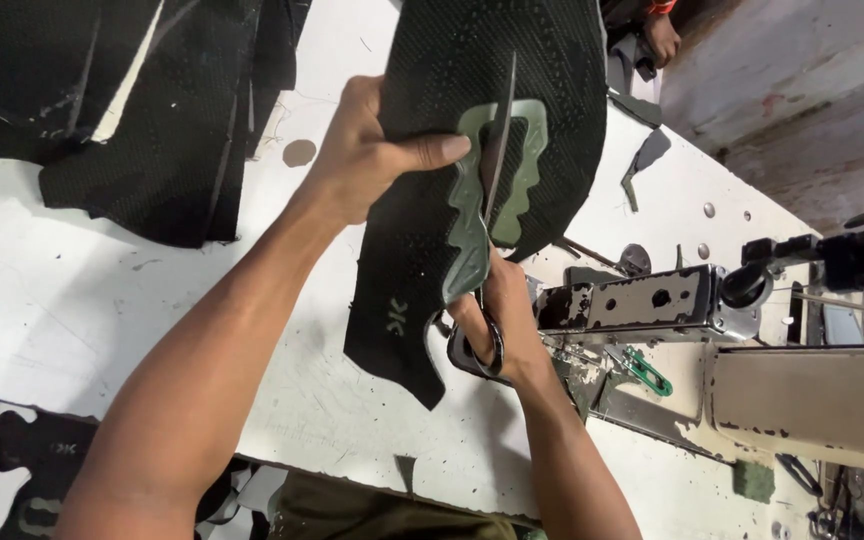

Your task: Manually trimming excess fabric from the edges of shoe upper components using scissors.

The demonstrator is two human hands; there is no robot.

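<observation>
My left hand (367,150) pinches a black mesh shoe-upper piece (472,70) held up above the white table, thumb pressing near a grey-green rubbery overlay (467,230) stuck to it. My right hand (497,320) grips black-handled scissors (492,190), fingers through the loops. The blades point upward and cut along the inner edge of the overlay. The lower tongue of the fabric (392,330) hangs down to the table.
A pile of black mesh pieces (142,110) lies at the top left. A worn sewing machine (692,320) stands at the right. The white table (72,300) is stained. More cut pieces (42,460) lie below its front edge. Another person's hand (662,35) shows at the top.
</observation>
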